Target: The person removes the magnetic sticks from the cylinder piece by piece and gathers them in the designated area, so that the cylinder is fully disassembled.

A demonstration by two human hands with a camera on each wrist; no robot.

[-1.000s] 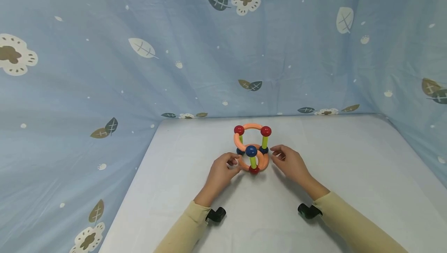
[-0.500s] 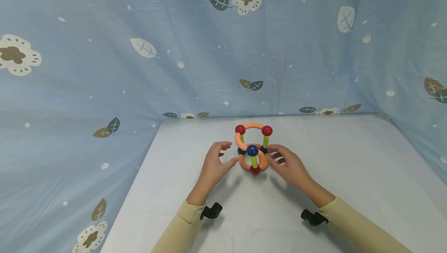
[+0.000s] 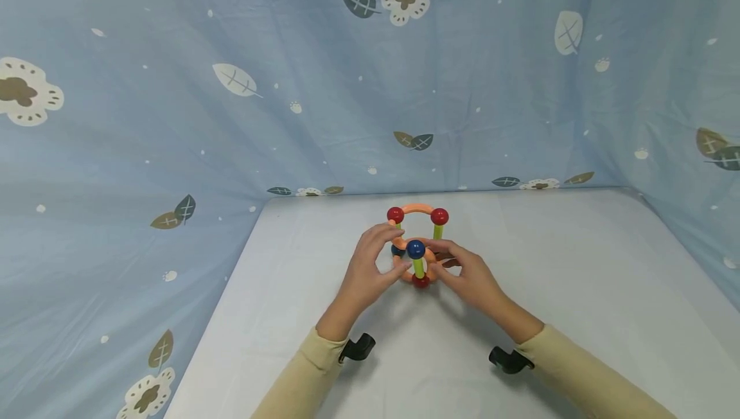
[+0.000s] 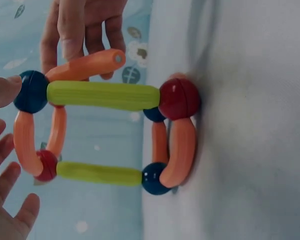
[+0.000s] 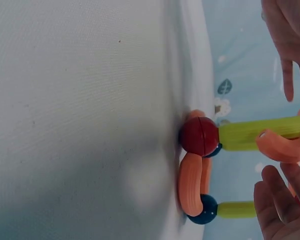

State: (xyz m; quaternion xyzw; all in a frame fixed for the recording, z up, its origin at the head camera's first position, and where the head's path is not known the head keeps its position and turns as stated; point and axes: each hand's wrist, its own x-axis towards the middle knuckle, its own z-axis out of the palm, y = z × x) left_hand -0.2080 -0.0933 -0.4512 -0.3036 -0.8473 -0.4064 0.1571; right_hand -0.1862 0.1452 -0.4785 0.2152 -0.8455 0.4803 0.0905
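On the white table stands an open frame of a ball-and-rod building toy, with yellow-green upright rods [image 4: 102, 95], red and blue balls, and curved orange rods. A curved orange rod [image 4: 90, 65] slopes down from the front blue ball [image 3: 416, 250], its other end free. My right hand [image 3: 471, 277] has thumb and fingers around this rod at the frame's right side. Opposite it, my left hand [image 3: 367, 274] spreads thumb and fingers about the front left. In the left wrist view my left thumb overlaps the blue ball [image 4: 31, 91]; the other left fingers are apart.
The white-covered table [image 3: 289, 316] reaches out on both sides of the toy. Behind it hangs a blue cloth [image 3: 324, 117] with leaves and flowers. Two red balls [image 3: 440, 216] top the frame's back posts. A black wrist camera [image 3: 511, 360] sits at each cuff.
The left hand has drawn back from the frame's lower left, opened wider, then moved in toward the front blue ball. The right hand has come leftward onto the sloping orange rod. The frame stays in place.
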